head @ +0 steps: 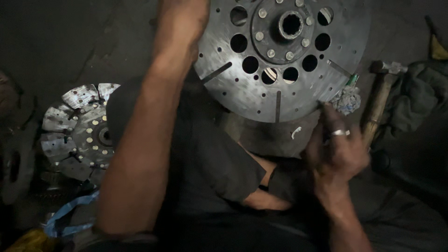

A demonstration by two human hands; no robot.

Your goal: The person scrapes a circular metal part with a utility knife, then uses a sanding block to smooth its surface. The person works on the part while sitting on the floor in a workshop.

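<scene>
On the floor, clutch disc (280, 56) lies flat, hub up

A dark, grimy floor (70, 42) carries everything — a large round metal clutch disc (284, 88) at twelve o'clock, a smaller segmented disc (79, 130) at nine. A wooden-handled hammer (379, 100) lies at two o'clock beside a crumpled rag (346, 100) — blue strap (65, 214) at seven.
</scene>
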